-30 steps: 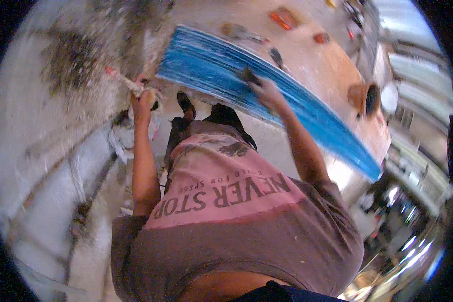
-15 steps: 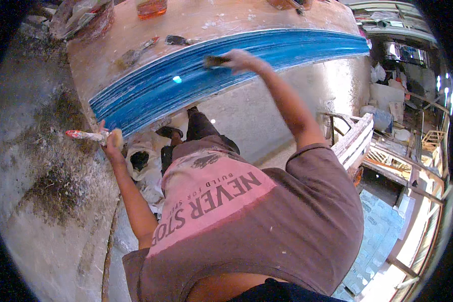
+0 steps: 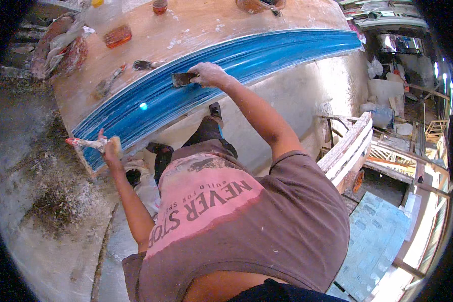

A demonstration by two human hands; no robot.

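A long blue ribbed moulding [image 3: 267, 55] lies along the front edge of a wooden workbench [image 3: 201, 27]. My right hand [image 3: 209, 74], dusted white, is closed on a small flat scraper [image 3: 182, 79] whose blade rests on the blue surface. My left hand [image 3: 109, 148] hangs lower left, near the moulding's left end, and grips a brush [image 3: 85, 143] with a red and white handle. My pink and brown shirt fills the lower middle.
On the bench lie another scraper [image 3: 145, 65], a brush [image 3: 105, 85], a reddish block [image 3: 118, 36] and jars. The floor at left is dusty with debris [image 3: 50, 206]. Wooden frames [image 3: 350, 146] and clutter stand at right.
The view has swung, so the bench now sits higher and more level. My right hand with the scraper stays on the blue moulding; my left hand still holds the brush.
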